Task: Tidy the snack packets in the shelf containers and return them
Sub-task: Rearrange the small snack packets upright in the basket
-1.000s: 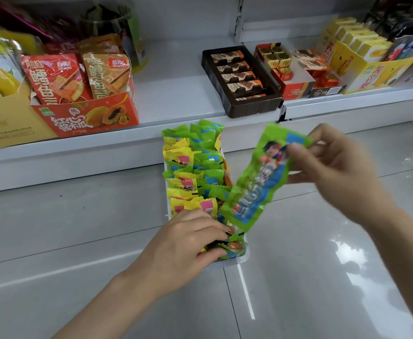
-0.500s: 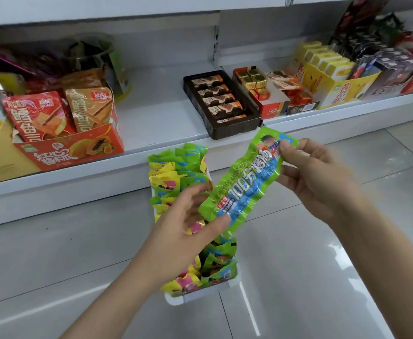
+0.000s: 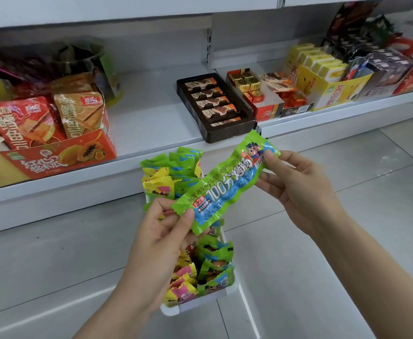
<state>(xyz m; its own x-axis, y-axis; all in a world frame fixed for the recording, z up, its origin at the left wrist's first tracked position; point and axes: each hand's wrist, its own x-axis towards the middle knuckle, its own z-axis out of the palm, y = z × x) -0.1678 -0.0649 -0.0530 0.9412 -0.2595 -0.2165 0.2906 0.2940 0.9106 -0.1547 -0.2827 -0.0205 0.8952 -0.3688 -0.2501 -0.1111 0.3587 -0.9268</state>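
1. Head view: a long, glossy green-and-blue snack packet (image 3: 227,184) with crimped, zigzag ends is held slantwise in the air above the white container (image 3: 195,306), its printed face toward the camera.
2. The left hand (image 3: 161,237) pinches the packet's lower end between thumb and curled fingers; the right hand (image 3: 296,189) pinches the upper end, thumb on the printed face, its other fingers behind the wrapper and partly hidden.
3. The container is a narrow white tray standing on the grey tiled floor (image 3: 323,265), its far end against the shelf's front edge. The hands and the held packet hide its middle, so only both ends show.
4. Inside it stand many small crinkled sachets (image 3: 173,170), green-blue on the right side and yellow-pink on the left, packed upright in rows; their print is too small to read.
5. On the white shelf (image 3: 151,123), near the left edge, an orange cardboard box (image 3: 61,155) holds soft red and tan pouches.
6. Toward the middle of the shelf's front edge sits a ribbed dark-brown tray (image 3: 215,108) of wrapped bars.
7. Farther right stand a red-and-white box (image 3: 264,104) of foil cubes and a yellow carton (image 3: 327,79); the goods in the far right corner are blurred and cut off.
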